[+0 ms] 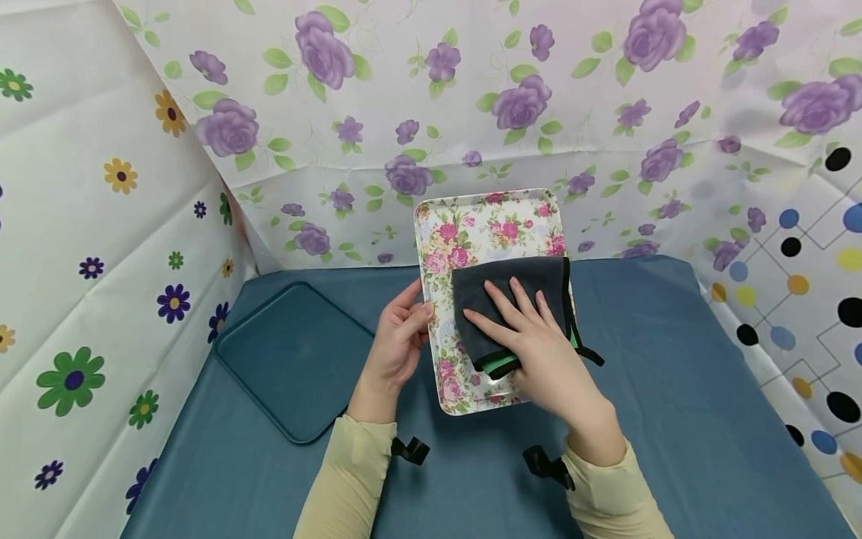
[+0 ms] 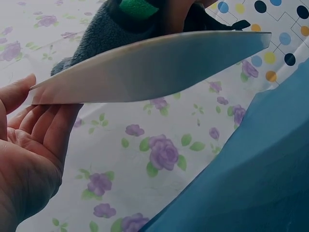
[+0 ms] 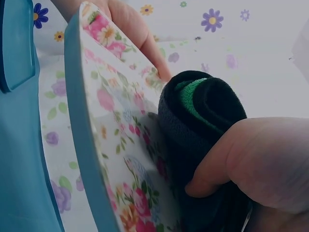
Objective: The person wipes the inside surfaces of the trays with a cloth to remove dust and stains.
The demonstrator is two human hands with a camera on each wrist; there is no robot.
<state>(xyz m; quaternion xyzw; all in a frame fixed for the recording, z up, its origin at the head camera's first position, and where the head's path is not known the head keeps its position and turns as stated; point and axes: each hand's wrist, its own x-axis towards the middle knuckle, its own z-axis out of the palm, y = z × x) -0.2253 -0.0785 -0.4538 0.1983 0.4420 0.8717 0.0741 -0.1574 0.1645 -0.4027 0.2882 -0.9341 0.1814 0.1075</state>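
A white tray point(image 1: 494, 224) printed with pink roses is held up, tilted, above the table. My left hand point(image 1: 399, 333) grips its left edge, thumb on the printed face and fingers behind, as the left wrist view also shows beneath the tray's plain underside point(image 2: 145, 72). A folded dark grey cloth point(image 1: 471, 299) with black trim and a green inner side lies against the tray's face. With fingers spread and straight, my right hand point(image 1: 539, 348) presses the cloth flat on it. In the right wrist view the cloth's folded edge point(image 3: 193, 96) bulges beside the thumb.
A dark teal tray point(image 1: 289, 359) lies on the blue-covered table point(image 1: 673, 419) at the left. Flowered sheets point(image 1: 377, 97) hang behind and at the left, and a dotted sheet point(image 1: 808, 299) hangs at the right.
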